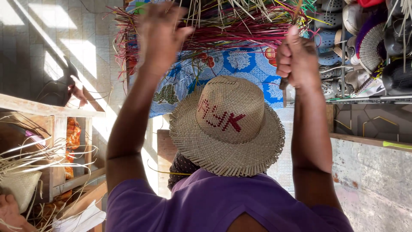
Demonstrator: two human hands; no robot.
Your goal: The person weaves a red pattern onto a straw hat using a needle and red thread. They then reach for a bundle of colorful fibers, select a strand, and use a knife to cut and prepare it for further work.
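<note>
At the lower left edge, your hand [8,212] lay just beside a pale woven straw piece [19,187]; I couldn't tell how its fingers were set. Mid-frame, a straw hat [227,124] wearer reached into red straw strands [223,23] at the top.

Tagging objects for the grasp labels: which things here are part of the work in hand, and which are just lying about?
In hand:
- left hand, open among the dyed strands
- right hand, fist shut on a thin stick

Lying about:
- blue patterned cloth
- straw hat, worn
- woven goods at the right
- wooden frame
- pale strands
</note>
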